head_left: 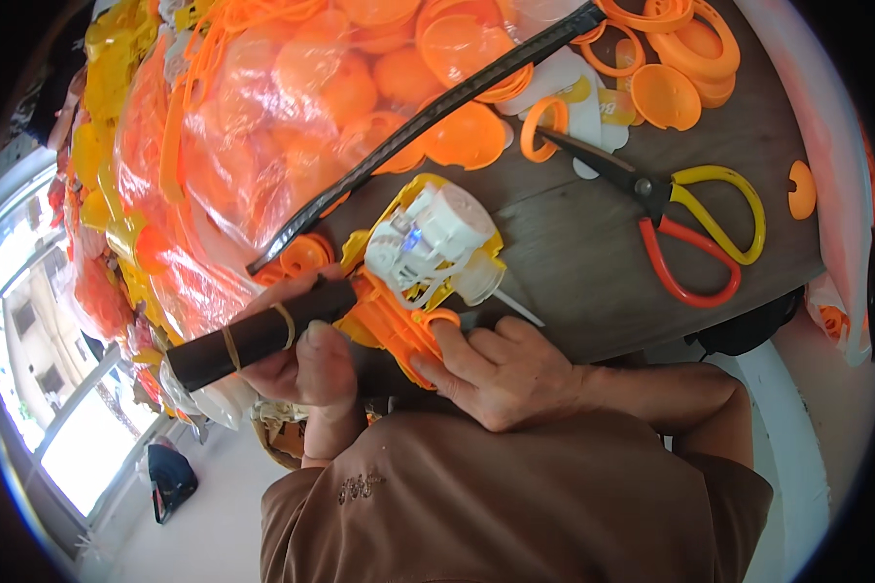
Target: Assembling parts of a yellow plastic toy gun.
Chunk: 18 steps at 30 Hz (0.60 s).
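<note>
My left hand (306, 374) is closed around a thick, dark cylindrical tool (253, 342) with tan bands round it. The tool's inner end meets the orange handle-like part (396, 319) of a half-open plastic toy; its very tip is hidden. My right hand (515, 374) grips the lower end of that orange part between thumb and bent fingers. Above both hands, the toy's yellow shell (496, 243) holds a white mechanism (447, 219) with a small blue light glowing in it. A thin white tube (520, 308) sticks out toward the right.
Scissors (651, 194) with one yellow and one red handle lie to the right, blades slightly apart. A black strap-like bar (408, 146) crosses the view diagonally. Behind it, a clear bag (224, 146) bulges with orange parts. Loose orange discs (666, 97) and rings lie at the far right.
</note>
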{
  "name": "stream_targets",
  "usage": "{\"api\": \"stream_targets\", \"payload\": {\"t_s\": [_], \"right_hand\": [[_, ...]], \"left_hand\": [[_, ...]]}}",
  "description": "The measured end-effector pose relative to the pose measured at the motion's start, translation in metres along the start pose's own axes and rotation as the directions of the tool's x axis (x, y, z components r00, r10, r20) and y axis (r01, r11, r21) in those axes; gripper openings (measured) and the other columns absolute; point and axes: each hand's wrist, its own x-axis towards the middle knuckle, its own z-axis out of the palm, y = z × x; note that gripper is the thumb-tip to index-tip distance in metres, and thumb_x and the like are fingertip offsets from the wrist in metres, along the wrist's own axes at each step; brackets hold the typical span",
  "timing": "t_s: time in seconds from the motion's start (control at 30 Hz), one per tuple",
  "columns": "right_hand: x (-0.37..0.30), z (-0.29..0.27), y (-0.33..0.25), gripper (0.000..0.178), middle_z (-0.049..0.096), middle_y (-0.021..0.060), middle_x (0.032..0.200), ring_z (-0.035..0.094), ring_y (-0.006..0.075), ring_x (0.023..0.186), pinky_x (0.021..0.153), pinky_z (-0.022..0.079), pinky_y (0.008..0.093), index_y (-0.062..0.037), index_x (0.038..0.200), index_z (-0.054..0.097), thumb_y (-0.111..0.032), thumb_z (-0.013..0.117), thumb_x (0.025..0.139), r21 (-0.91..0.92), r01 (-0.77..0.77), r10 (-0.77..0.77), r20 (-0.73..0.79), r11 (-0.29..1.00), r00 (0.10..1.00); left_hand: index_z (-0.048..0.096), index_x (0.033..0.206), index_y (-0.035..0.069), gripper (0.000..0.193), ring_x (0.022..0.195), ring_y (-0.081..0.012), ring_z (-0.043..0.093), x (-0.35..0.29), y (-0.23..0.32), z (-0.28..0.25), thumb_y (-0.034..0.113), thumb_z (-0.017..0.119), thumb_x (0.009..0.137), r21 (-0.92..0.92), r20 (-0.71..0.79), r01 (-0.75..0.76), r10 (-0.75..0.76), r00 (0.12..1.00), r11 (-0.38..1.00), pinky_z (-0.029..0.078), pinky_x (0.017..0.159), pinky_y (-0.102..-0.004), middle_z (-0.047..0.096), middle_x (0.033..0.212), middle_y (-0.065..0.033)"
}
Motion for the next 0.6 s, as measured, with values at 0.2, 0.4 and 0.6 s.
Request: {"api": "stream_targets", "payload": {"t_s": [0.2,0.4,0.6], "right_hand": [[-0.001,0.0,0.002,0.027,0.059,0.0139,0.098,0.044,0.0095,0.056,0.049,0.033,0.0236,-0.0065,0.097,0.07,-0.018,0.069,0.072,0.026,-0.014,0.015,-0.015,1.0,1.0],[0.001,-0.004,0.004,0.032,0.059,0.0162,0.099,0.045,0.0104,0.056,0.05,0.034,0.0239,-0.006,0.101,0.069,-0.019,0.068,0.072,0.032,0.012,-0.012,-0.016,0.999,1.0],[0.004,-0.008,-0.001,0.04,0.055,0.0191,0.105,0.047,0.0147,0.06,0.053,0.036,0.0274,-0.0069,0.107,0.065,-0.025,0.069,0.072,0.034,0.025,-0.028,0.083,0.999,0.996]], "left_hand": [[0.043,0.113,-0.005,0.05,0.077,-0.0353,0.066,-0.003,-0.003,-0.001,0.018,0.071,0.079,0.036,-0.06,0.014,-0.012,0.998,0.999,0.057,0.07,-0.0429,0.06,0.096,-0.0251],[0.042,0.115,-0.005,0.048,0.078,-0.036,0.066,0.002,-0.004,-0.002,0.012,0.068,0.079,-0.015,-0.043,0.015,-0.015,0.999,1.0,0.057,0.071,-0.0441,0.06,0.096,-0.0255],[0.041,0.116,-0.005,0.044,0.086,-0.035,0.064,0.005,0.005,-0.003,-0.006,0.059,0.075,-0.121,0.015,0.094,-0.092,0.996,0.988,0.053,0.081,-0.0487,0.06,0.098,-0.0244]]}}
